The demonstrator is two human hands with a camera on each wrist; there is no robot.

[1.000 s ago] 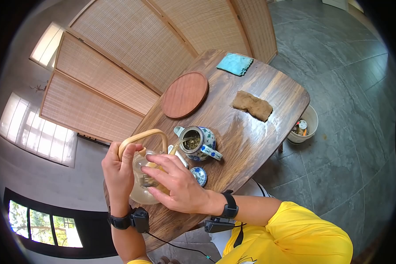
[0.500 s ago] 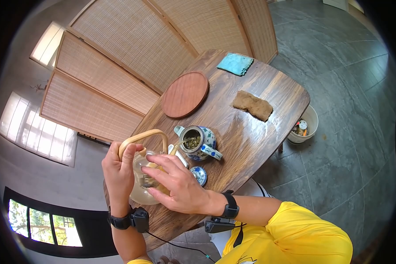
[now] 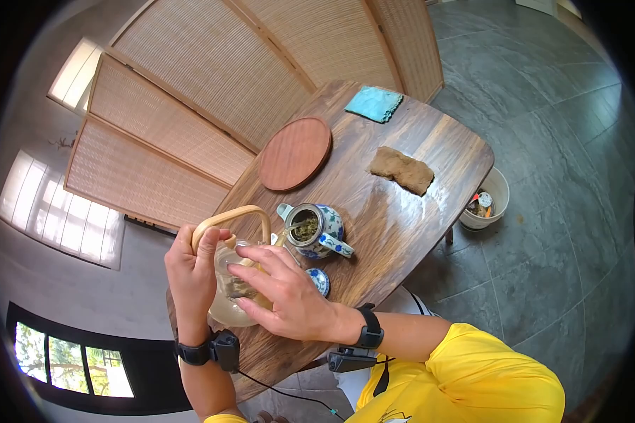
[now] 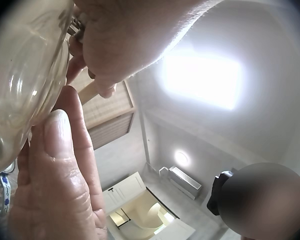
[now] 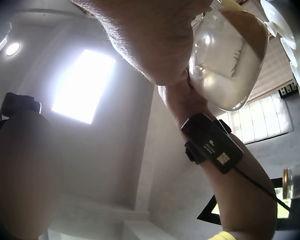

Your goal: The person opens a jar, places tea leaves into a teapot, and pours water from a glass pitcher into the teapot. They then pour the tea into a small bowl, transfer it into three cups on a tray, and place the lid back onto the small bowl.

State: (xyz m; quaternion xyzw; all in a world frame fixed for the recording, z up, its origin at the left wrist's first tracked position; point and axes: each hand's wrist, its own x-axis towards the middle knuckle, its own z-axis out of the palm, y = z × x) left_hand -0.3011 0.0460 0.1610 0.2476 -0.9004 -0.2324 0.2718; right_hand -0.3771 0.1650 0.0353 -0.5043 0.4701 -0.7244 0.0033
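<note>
In the head view my left hand (image 3: 190, 275) grips the arched, pale wooden handle (image 3: 236, 213) of a clear glass teapot (image 3: 229, 310), which is tilted. Spread, nearly straight fingers of my right hand (image 3: 282, 292) lie against the glass near its top. From its spout (image 3: 281, 238) a thin pale streak runs to the mouth of a blue-and-white porcelain teapot (image 3: 331, 222), where wet tea leaves (image 3: 305, 228) show. The porcelain lid (image 3: 319, 282) lies beside it. In the left wrist view, the right thumb (image 4: 57, 145) is close against the glass.
A round reddish wooden board (image 3: 296, 154), a folded turquoise cloth (image 3: 374, 104) and a brown cloth (image 3: 401, 170) lie across the wooden table (image 3: 395, 233). A white bucket (image 3: 499, 194) stands on the floor past the table edge. Woven folding screens (image 3: 212, 77) stand behind.
The head view has shifted slightly. Both hands keep their places on the glass teapot, and the streak from the spout looks thinner than a second ago.
</note>
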